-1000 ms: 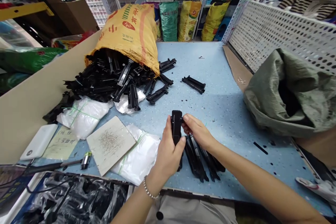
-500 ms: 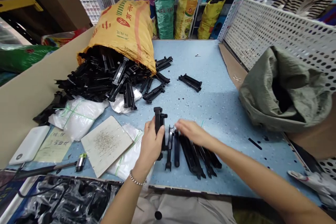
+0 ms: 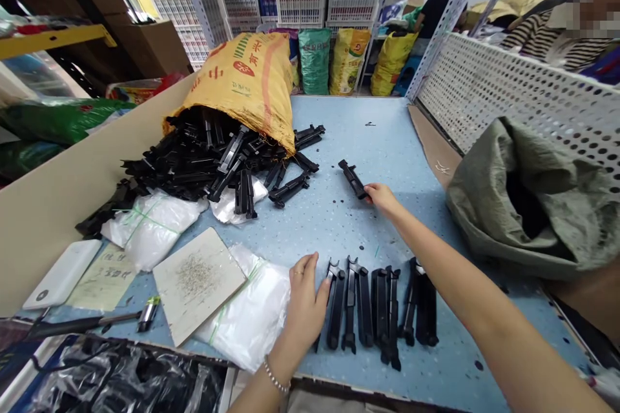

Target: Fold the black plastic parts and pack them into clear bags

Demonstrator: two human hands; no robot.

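Note:
My right hand reaches out over the blue table and grips a loose black plastic part. My left hand rests at the near edge with its fingers loosely apart, holding nothing, touching the left end of a row of several black plastic parts laid side by side. A yellow sack lies on its side at the back left, and a big pile of the same black parts spills from it.
White plastic bags lie beside a grey board, a white power bank and a paper note. An open grey-green sack sits on the right by a perforated white panel. Another person stands far behind.
My left hand has put down the part that it held upright and now rests by the row. My right hand has moved away from the row and taken hold of the loose part farther out.

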